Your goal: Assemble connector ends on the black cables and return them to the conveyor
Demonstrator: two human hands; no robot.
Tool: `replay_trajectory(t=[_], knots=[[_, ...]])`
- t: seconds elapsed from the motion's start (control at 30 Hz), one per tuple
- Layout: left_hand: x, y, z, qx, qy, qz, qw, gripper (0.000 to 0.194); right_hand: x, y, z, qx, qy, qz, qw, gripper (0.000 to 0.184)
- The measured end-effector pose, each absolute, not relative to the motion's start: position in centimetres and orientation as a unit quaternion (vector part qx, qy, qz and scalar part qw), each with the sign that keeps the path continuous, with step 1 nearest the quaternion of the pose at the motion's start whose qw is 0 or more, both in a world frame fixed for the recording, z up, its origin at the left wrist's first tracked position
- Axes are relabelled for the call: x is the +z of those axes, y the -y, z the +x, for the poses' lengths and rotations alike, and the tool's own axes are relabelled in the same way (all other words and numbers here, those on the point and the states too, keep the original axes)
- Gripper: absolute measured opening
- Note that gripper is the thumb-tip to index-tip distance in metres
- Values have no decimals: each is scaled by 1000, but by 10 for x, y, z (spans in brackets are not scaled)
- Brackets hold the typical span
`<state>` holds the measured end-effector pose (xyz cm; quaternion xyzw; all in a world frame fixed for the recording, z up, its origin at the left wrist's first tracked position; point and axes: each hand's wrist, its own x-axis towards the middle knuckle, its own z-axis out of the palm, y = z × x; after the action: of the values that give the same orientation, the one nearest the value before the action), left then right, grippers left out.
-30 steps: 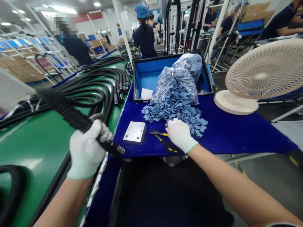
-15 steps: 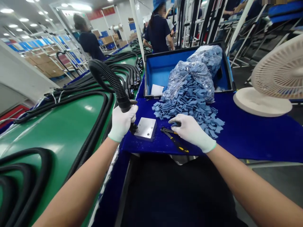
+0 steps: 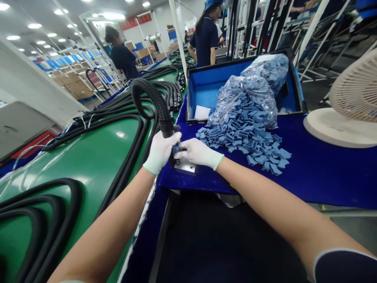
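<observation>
My left hand point(image 3: 160, 153), in a white glove, is wrapped round the end fitting of a black corrugated hose point(image 3: 161, 106), which loops up and back above it. The lower end of the fitting stands at a silver metal block point(image 3: 187, 168) on the blue-covered table. Pinched at the side of that fitting, my gloved right hand point(image 3: 200, 152) has a small blue plastic piece point(image 3: 176, 149) between thumb and fingers. Whether the piece is seated on the fitting cannot be made out. My right forearm hides most of the pliers. A pile of blue plastic pieces point(image 3: 247, 129) lies to the right.
Behind the pile, a blue crate point(image 3: 203, 90) holds plastic bags of blue pieces. A beige fan point(image 3: 332, 127) stands at the right. More black hoses point(image 3: 123, 165) lie along the green bench point(image 3: 103, 143) at the left. Two people point(image 3: 204, 43) stand farther back.
My right hand has moved left from beside the pliers to the hose fitting, carrying the blue piece. My left hand still grips the hose. The camera view has shifted slightly left.
</observation>
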<state>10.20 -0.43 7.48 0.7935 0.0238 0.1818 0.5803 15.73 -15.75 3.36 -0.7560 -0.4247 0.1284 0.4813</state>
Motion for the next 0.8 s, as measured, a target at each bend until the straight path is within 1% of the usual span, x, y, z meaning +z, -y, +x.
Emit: replay_trajectory(t=[0.1,0.23,0.3,0.37,0.43,0.5,0.57,0.63,0.67,0.73,0.8], knots=[[74,8,101,181,-32,773,607,38,34,154,164,156,408,-756,488,38],[83,3,89,171,-6,777,606,35,39,158,165,173,403,-773,459,44],[89,-16,74,205,-8,744,635,37,40,163,162,174,415,-774,445,43],[94,-46,47,274,-47,692,666,42,39,167,159,160,435,-767,443,36],[98,-83,6,305,-119,683,654,49,36,171,158,146,445,-763,445,27],[103,-118,-43,231,-213,751,581,48,34,171,157,138,442,-772,436,23],[105,-144,-92,77,-281,835,468,47,33,170,156,132,435,-788,416,22],[100,-159,-132,-45,-308,876,368,52,34,167,154,127,430,-801,397,20],[93,-164,-147,-77,-321,886,325,54,34,165,153,123,427,-806,390,19],[74,-167,-168,-96,-357,894,253,56,32,162,154,113,425,-815,377,17],[53,-166,-178,-95,-389,891,216,49,28,160,157,101,428,-819,369,17]])
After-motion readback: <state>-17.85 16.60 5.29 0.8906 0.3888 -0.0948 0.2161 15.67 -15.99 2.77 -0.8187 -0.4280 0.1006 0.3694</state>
